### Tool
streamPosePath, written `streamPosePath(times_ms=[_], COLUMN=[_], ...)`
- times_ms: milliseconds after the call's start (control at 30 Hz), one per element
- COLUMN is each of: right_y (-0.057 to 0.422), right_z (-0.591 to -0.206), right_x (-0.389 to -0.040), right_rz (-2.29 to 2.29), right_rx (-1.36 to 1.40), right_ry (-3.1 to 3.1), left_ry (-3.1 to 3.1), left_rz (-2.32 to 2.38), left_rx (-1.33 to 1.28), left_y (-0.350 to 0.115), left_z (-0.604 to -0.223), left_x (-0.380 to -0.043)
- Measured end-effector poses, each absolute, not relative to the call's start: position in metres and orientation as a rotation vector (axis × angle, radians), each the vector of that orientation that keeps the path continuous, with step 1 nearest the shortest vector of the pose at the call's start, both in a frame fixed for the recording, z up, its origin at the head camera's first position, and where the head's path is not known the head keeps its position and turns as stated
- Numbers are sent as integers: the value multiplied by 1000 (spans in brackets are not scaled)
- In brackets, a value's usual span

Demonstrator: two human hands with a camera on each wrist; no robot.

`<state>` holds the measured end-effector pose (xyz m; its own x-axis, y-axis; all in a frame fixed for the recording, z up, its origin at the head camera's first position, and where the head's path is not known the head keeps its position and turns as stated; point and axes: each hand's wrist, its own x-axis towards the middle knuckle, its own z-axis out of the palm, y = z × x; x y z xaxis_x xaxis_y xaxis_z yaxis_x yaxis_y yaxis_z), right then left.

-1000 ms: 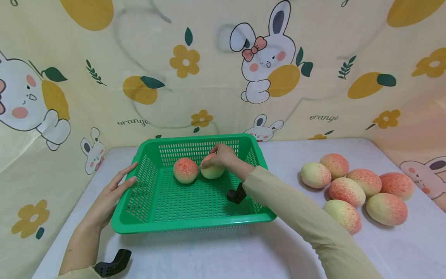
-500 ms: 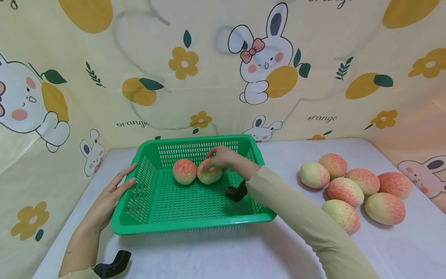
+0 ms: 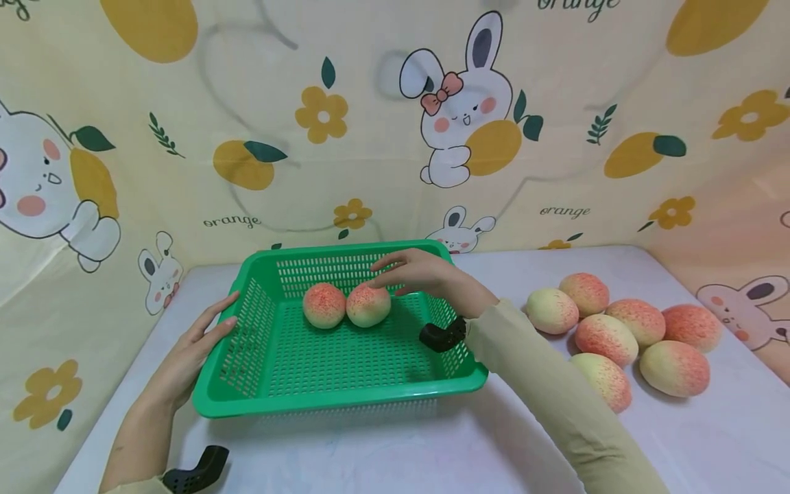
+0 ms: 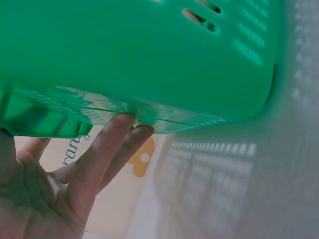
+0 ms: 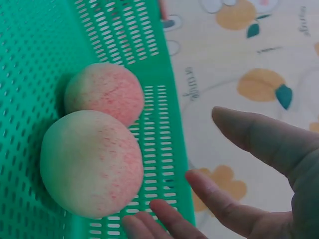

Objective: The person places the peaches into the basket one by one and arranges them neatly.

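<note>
In the head view a green basket [image 3: 308, 394] holds two peaches, side by side near its back wall. My right hand [image 3: 422, 271] hovers over the right-hand peach [image 3: 368, 306], its fingers loosely spread. From the right wrist view, this hand [image 5: 249, 189] has thumb and fingers apart with nothing between them, beside the nearer peach [image 5: 92, 164]. To the left of that fruit lies the other peach [image 3: 324, 306]. On the basket's left rim rests my left hand [image 3: 194, 350]. The left wrist view shows the hand's [image 4: 65, 184] fairly straight fingers touching the basket's outer wall [image 4: 149, 74].
Several more peaches [image 3: 607, 340] lie grouped on the white table [image 3: 370, 453], right of the basket. A cloth printed with rabbits and oranges [image 3: 352, 165] hangs behind. Black curved pieces show at the left wrist [image 3: 197, 470] and right wrist [image 3: 443, 335].
The right hand has let go of the right-hand peach and drawn up and to the right. That peach now sits against the other one. The left hand stays on the rim.
</note>
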<state>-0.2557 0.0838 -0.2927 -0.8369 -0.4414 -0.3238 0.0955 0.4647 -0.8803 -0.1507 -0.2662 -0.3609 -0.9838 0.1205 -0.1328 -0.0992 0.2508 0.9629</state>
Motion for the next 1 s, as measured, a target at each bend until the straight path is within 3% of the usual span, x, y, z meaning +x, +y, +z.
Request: streamPosePath(times_ms=[1000], right_y=[173], right_z=[-294], right_x=[-224], right_rz=[-1684], right_rx=[-447], right_ry=[2148], left_ry=[2273], left_rz=[1856], left_rx=[20], left_y=[-269], left_z=[-361], left_x=[-153])
